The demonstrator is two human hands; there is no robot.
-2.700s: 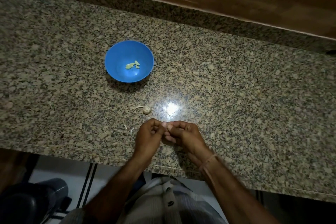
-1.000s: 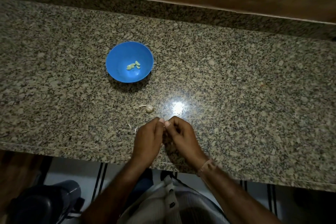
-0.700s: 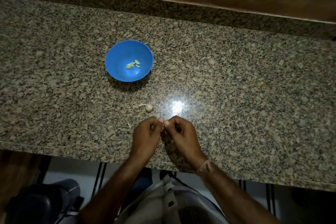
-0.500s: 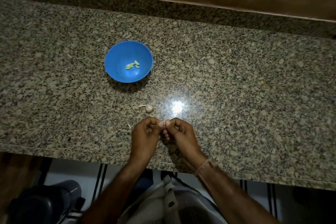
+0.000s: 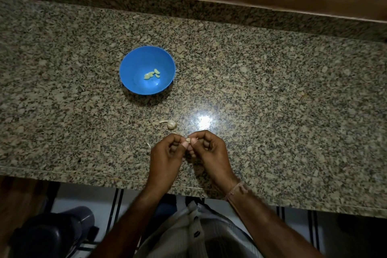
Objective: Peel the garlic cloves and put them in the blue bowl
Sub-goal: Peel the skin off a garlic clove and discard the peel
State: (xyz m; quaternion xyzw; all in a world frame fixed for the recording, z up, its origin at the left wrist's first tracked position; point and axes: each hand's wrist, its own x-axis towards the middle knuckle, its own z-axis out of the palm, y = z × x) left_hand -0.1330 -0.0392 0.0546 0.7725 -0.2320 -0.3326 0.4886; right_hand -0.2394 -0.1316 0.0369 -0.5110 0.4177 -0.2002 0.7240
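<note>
Near the front edge of the granite counter (image 5: 272,90), L hand (image 5: 165,153) & R hand (image 5: 211,151) each pinched one garlic clove (image 5: 188,139) btwn thumb & forefinger. The blue bowl (image 5: 125,63), w/ a few peeled cloves (image 5: 151,74) inside, sat well beyond. Risk: the tiny clove could slip from the pinch & drop off the edge.

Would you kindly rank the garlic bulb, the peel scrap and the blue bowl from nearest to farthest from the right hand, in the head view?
From the right hand:
1. garlic bulb, just beyond it, leftward
2. peel scrap, left of the left hand
3. blue bowl, farthest, back left
</note>
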